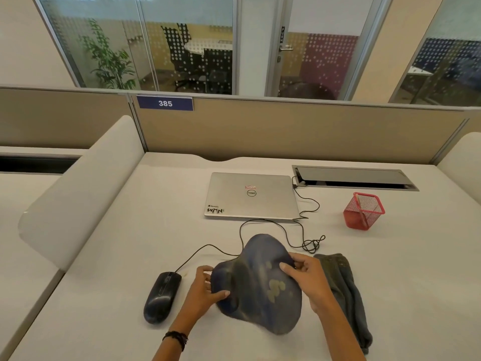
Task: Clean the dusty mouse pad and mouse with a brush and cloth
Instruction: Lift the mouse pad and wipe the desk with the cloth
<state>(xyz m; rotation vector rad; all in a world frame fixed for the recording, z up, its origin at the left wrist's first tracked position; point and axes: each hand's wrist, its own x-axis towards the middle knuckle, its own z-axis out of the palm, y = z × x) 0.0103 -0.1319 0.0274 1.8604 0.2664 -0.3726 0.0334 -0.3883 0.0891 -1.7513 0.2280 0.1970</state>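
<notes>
**A:** What's on the desk (130, 243), biggest thing first?

**B:** A closed laptop (251, 195) lies toward the back edge, roughly in the middle. I'd guess it is shut and pushed back to leave working room in front.

**A:** And the mouse pad?

**B:** The mouse pad (260, 285) is near the front edge, lifted and buckled between both hands. It's dark blue with pale smudges on its upper face. Holding it up probably lets the person look the dirt over or shake it loose.

**A:** Is the cloth ready?

**B:** The cloth (346, 293), grey and folded long, lies just right of the pad, next to the right wrist. That looks like a spot chosen for easy reach. I see no brush anywhere.

**A:** Where's the mouse?

**B:** The mouse (161, 297) sits left of the pad, untouched, apparently set aside for its own turn. Its cable (283, 227) loops back to the laptop's right side.

**A:** Anything smaller?

**B:** A red mesh cup (363, 211) stands toward the back right, well apart from the work.

**A:** And the hands?

**B:** The left hand (205, 290) has its fingers curled round the pad's left edge. The right hand (307, 274) pinches the right edge, thumb on top.
</notes>
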